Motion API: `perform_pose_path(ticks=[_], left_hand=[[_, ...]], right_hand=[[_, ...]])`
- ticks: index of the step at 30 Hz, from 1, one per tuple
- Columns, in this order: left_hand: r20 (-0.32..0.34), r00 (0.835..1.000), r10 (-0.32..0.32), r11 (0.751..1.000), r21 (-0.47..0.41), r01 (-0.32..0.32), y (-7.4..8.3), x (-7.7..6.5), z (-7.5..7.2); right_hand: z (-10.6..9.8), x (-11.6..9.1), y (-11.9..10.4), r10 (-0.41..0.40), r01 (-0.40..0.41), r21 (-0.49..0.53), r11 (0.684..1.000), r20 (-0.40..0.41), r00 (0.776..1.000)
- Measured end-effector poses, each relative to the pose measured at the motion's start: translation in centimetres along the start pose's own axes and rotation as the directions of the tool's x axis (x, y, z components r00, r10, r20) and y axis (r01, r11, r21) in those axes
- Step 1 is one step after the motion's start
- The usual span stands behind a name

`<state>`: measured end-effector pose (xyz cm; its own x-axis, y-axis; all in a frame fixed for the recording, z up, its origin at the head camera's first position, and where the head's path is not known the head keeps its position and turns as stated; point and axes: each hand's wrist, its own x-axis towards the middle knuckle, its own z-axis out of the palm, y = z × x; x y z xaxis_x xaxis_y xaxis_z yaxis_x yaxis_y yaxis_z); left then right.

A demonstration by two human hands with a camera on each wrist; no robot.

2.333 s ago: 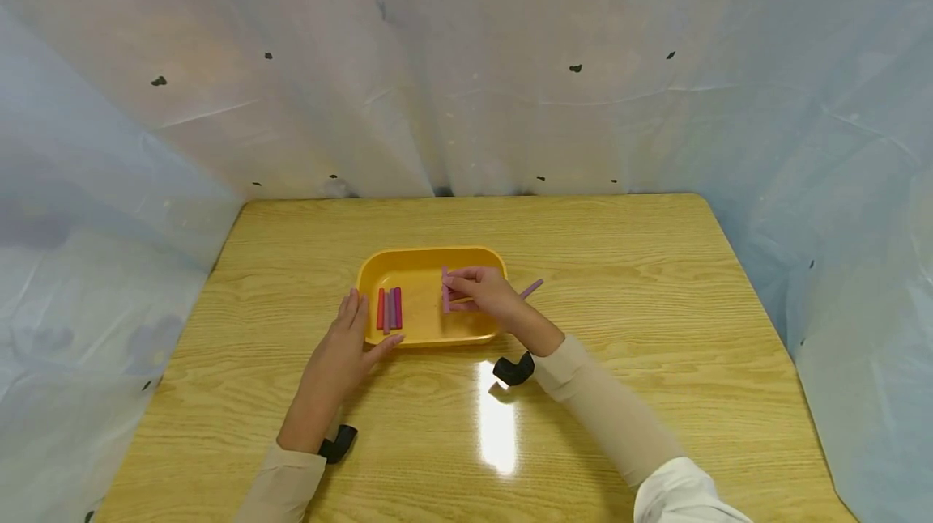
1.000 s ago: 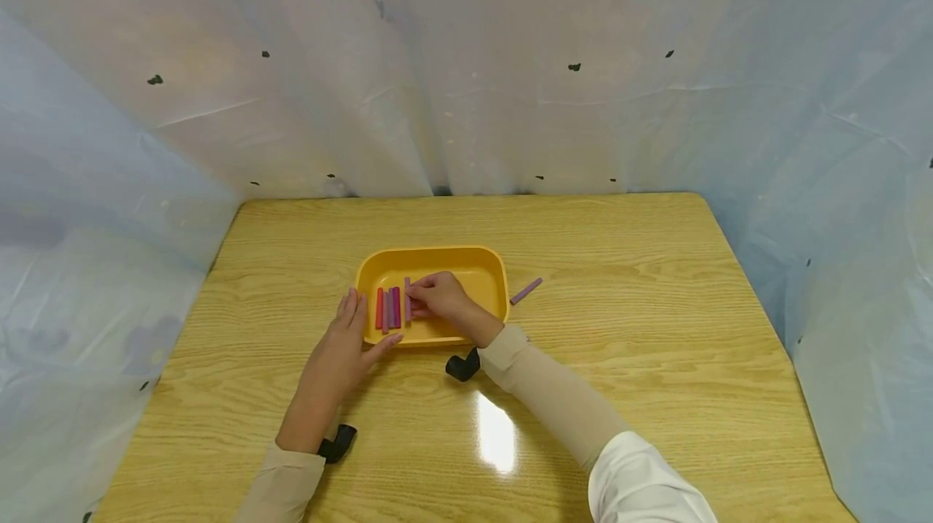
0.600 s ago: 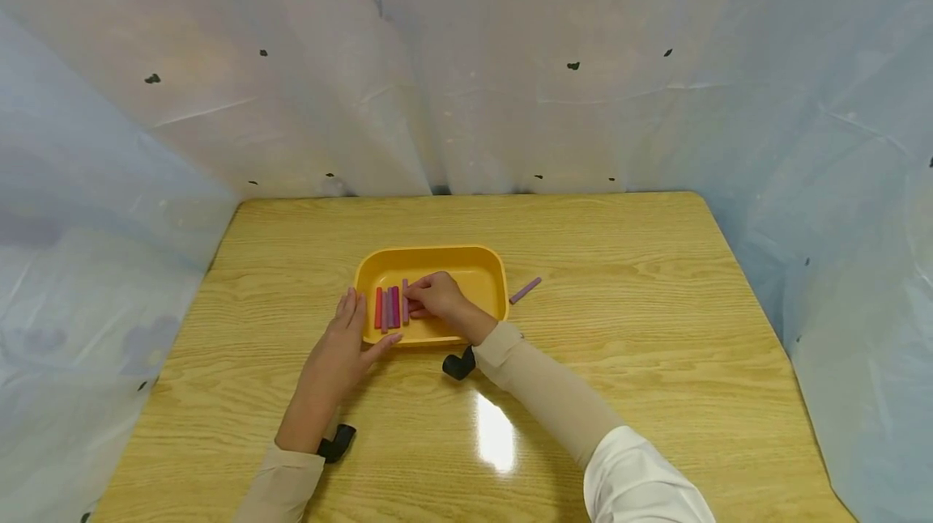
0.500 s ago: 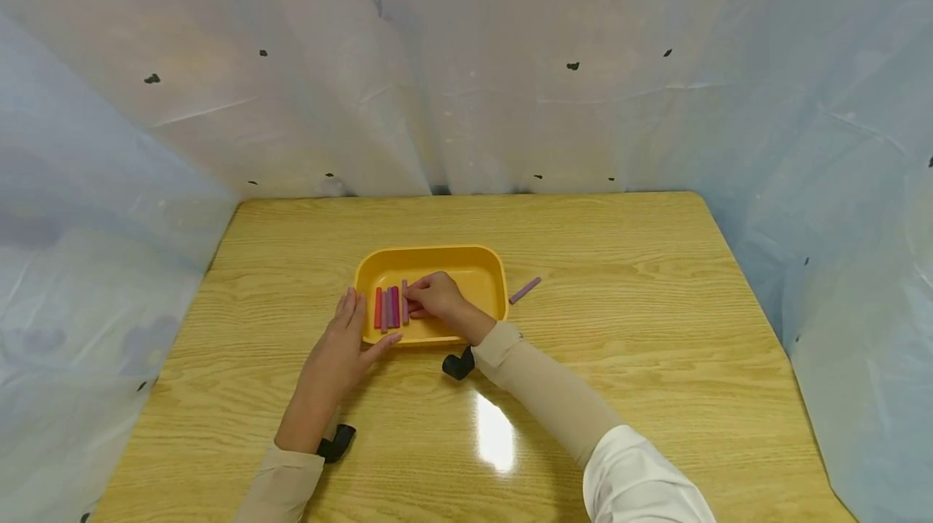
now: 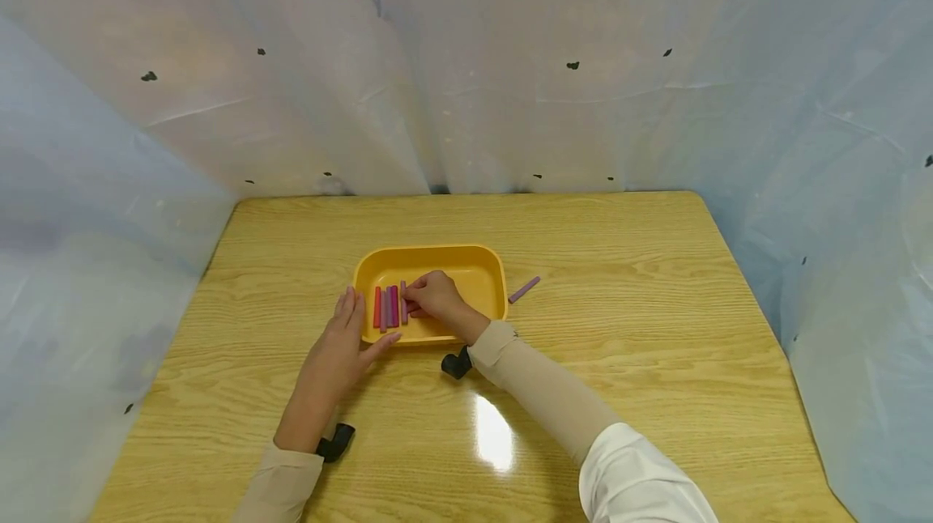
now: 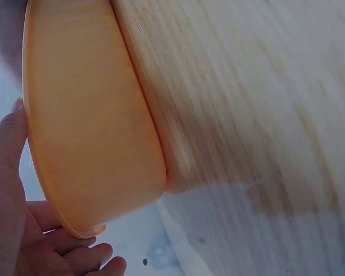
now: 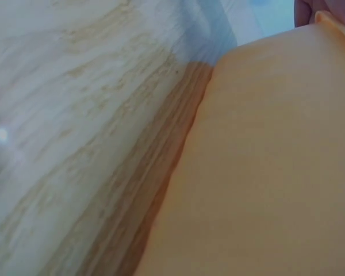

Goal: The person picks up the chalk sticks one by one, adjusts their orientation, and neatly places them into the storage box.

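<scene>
In the head view a yellow plastic tray (image 5: 437, 335) sits on the table. My right hand (image 5: 437, 296) is inside it, pinching a light purple stick (image 5: 404, 308) between thumb and fingers. That stick stands lengthwise, just right of a row made up of a red stick (image 5: 377, 308), two purplish sticks (image 5: 383, 314) and a magenta stick (image 5: 395, 308). My left hand (image 5: 337, 349) rests at the tray's front left corner, its fingers straight along the left rim and thumb along the front. The left wrist view shows the thumb (image 6: 8, 135) against the rim. Fingers of my right hand are hidden in its wrist view.
Another purple stick (image 5: 525, 290) lies slanted on the wooden table (image 5: 619, 304), just outside the tray's right wall. Pale plastic sheeting (image 5: 474, 61) with dark marks hangs behind and at both sides. Black wrist mounts (image 5: 457, 363) sit below each hand.
My right hand has carried the light purple stick leftward inside the tray, from its right part to beside the row, then edged slightly closer. The left hand has stayed at the corner.
</scene>
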<state>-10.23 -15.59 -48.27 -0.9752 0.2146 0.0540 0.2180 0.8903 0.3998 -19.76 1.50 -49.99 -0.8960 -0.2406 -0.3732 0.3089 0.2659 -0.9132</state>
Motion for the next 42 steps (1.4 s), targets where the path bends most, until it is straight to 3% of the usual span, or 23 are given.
perform_pose_path(ticks=[14,42], left_hand=[[0.007,1.0,-0.002,1.0,0.006,0.002,0.06,0.0,-0.06],[0.017,1.0,-0.017,1.0,0.011,0.017,-0.14,0.07,0.13]], right_hand=[[0.06,-0.16,-0.08,-0.012,0.012,-0.029,0.999,-0.006,1.0],[-0.22,-0.09,0.07,0.01,-0.011,0.03,0.999,0.04,0.999]])
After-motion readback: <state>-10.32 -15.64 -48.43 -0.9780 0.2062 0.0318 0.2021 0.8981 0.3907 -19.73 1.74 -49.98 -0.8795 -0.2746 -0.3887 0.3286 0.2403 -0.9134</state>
